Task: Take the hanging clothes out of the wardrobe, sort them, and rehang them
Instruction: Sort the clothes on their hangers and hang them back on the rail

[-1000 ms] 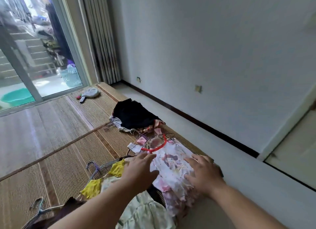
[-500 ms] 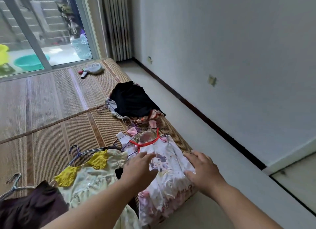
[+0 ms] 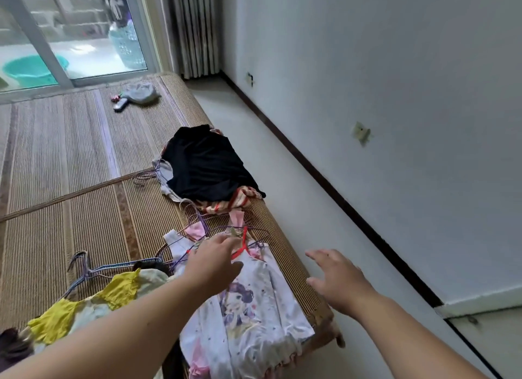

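Our left grip (image 3: pixel 214 262) is open, fingers relaxed, at the red-trimmed neckline of the white printed dress (image 3: pixel 254 310). The dress lies flat on the woven bed mat (image 3: pixel 84 203), along its right edge. Our right grip (image 3: pixel 339 282) hovers open, fingers spread, just beside the dress. A black garment (image 3: pixel 206 163) tops a pile farther along the mat.

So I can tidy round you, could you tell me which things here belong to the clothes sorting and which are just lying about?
Job: printed dress, yellow-sleeved dress, black garment, wire hangers.
Lying about: grey cloth, what looks like a remote, green basin outside.
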`<state>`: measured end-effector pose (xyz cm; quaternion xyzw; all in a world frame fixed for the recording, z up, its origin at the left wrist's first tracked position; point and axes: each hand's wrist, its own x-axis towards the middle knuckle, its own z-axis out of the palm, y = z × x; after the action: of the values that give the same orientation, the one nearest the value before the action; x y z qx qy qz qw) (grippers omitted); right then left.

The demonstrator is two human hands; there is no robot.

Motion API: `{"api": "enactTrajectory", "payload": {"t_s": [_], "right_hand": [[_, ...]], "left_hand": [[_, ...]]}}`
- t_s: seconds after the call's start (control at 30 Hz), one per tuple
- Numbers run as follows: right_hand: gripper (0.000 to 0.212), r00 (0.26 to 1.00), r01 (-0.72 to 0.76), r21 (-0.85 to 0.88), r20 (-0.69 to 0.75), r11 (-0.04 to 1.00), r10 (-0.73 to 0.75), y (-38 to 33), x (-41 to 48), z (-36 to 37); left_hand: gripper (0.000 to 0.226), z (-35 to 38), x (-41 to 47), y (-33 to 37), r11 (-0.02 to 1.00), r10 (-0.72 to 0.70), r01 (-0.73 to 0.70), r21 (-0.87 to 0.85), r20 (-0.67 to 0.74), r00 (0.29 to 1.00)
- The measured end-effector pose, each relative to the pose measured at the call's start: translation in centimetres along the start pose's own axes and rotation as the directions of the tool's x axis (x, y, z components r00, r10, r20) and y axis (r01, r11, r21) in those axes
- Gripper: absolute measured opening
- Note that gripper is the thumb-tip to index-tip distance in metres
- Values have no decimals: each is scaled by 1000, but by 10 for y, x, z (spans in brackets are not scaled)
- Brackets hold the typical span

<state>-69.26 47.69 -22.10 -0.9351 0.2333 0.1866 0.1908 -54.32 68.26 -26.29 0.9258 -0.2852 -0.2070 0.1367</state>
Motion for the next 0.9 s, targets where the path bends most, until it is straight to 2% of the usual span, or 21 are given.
{"api": "enactTrajectory", "payload": {"t_s": [0.13, 0.27, 0.4, 0.5, 0.63, 0.8, 0.9], "right_hand": [[59, 992, 94, -27, 83, 995, -92, 13, 52, -13], [59, 950, 251, -72, 208, 965, -232, 29, 130, -25], [61, 873, 417, -96, 318, 904, -369, 36, 213, -36], [60, 822, 510, -135, 366, 850, -435, 38, 262, -31], [61, 790, 538, -105, 410, 836, -457, 40, 312, 10], [66, 766, 531, -41, 450, 847, -458, 33, 362, 103], [88, 752, 557, 41, 400, 830, -524, 20, 390, 155]], "left_hand": [[52, 2, 18, 0, 995, -79, 78, 63, 8, 997], [54, 11, 44, 6, 966, -245, 245, 77, -14, 970], [56, 38, 66, 14, 881, -472, 472, 32, 10, 881], [57, 68, 84, 10, 810, -583, 585, -39, 57, 811], [56, 115, 111, -2, 760, -639, 647, -60, 113, 761], [61, 178, 159, -53, 764, -632, 644, -39, 155, 759], [68, 208, 181, -94, 760, -642, 650, -28, 127, 756]]}}
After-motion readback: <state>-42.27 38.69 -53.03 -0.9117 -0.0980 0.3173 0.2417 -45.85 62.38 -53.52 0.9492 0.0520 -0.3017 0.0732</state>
